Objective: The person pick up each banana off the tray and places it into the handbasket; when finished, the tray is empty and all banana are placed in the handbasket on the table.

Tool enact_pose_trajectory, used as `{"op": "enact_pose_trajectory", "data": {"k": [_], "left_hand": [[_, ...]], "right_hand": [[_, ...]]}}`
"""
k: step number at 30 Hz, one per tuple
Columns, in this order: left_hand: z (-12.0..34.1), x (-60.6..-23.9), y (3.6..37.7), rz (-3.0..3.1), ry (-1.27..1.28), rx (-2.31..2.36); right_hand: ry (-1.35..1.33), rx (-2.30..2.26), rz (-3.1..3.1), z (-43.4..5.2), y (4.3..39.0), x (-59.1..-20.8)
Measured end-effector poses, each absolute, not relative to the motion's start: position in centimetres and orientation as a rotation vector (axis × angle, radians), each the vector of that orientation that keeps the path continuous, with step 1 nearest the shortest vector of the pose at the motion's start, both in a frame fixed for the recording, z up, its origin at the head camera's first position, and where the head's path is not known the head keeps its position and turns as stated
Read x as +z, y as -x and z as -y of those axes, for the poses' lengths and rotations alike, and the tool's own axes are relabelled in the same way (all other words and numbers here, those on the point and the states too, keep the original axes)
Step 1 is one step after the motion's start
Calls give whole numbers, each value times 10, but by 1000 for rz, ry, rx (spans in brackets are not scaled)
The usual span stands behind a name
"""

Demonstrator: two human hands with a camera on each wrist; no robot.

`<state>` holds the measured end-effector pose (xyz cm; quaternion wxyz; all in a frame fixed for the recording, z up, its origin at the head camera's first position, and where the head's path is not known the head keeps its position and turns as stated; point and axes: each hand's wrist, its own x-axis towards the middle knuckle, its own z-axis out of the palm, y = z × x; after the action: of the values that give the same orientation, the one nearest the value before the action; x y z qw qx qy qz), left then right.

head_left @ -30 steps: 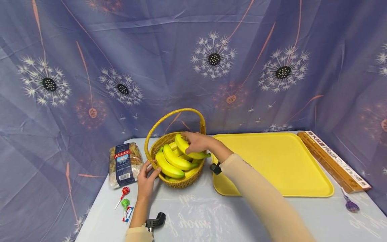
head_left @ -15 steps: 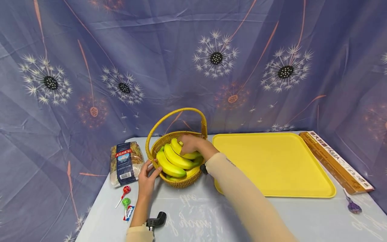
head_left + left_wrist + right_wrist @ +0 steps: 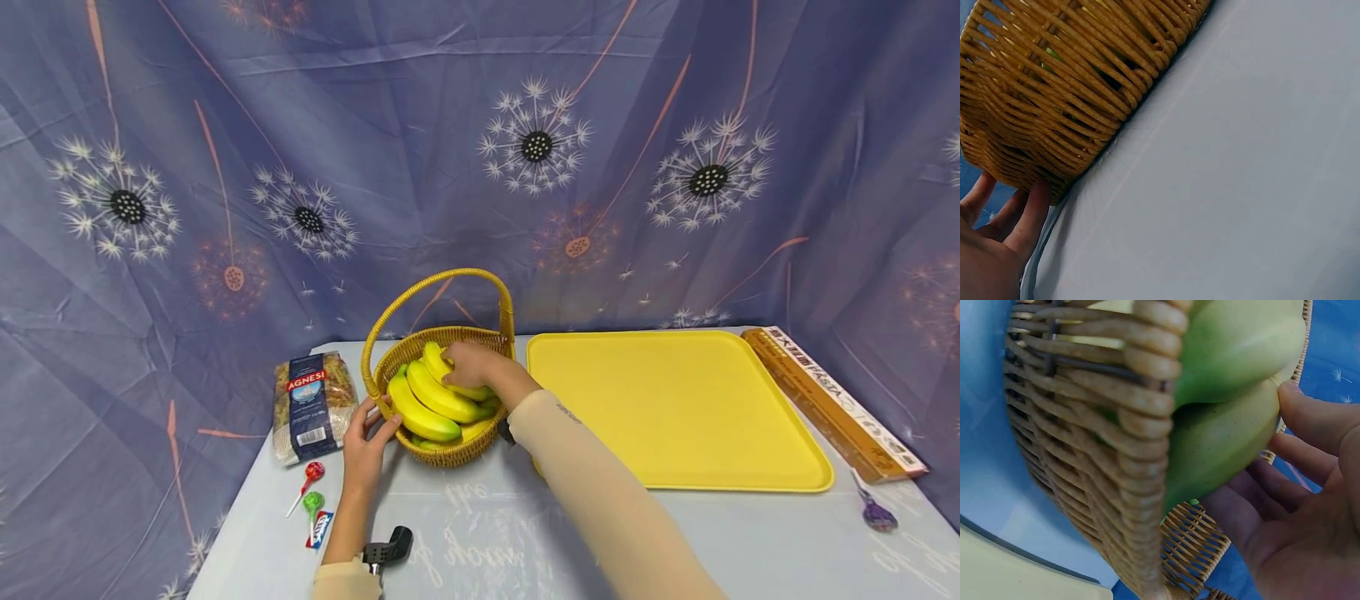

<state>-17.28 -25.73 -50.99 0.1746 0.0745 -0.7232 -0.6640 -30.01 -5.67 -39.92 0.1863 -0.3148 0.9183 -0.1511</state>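
Observation:
A woven yellow basket (image 3: 450, 450) with a hoop handle stands on the table's left half, holding a bunch of yellow bananas (image 3: 427, 404). My right hand (image 3: 467, 365) reaches into it from the right, fingers curled round the rearmost banana (image 3: 1222, 444), which lies against the basket wall (image 3: 1104, 456). My left hand (image 3: 365, 446) rests against the basket's left side. Its fingers (image 3: 1029, 219) lie fairly straight on the lower wicker (image 3: 1054, 94) and its thumb is up near the rim.
A yellow tray (image 3: 675, 408) lies right of the basket. An Agnesi pasta bag (image 3: 311, 404) and two lollipops (image 3: 309, 487) sit to the left. A long pasta box (image 3: 832, 400) and a purple lollipop (image 3: 873, 510) are at the far right. A patterned cloth hangs behind.
My right hand has moved left and down with the banana, from over the basket's right rim into the basket. The left hand has stayed on the basket.

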Motion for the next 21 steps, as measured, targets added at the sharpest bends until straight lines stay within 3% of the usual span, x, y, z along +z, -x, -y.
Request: {"op": "enact_pose_trajectory", "data": {"k": [15,21], "left_hand": [[257,-507,175,2061,-195,-1843],[246,-466,158,1670,-36,-1720]], "right_hand": [[928,-650,-2601,27,297,-406],[975,-717,-2726,-10,288,-402]]}}
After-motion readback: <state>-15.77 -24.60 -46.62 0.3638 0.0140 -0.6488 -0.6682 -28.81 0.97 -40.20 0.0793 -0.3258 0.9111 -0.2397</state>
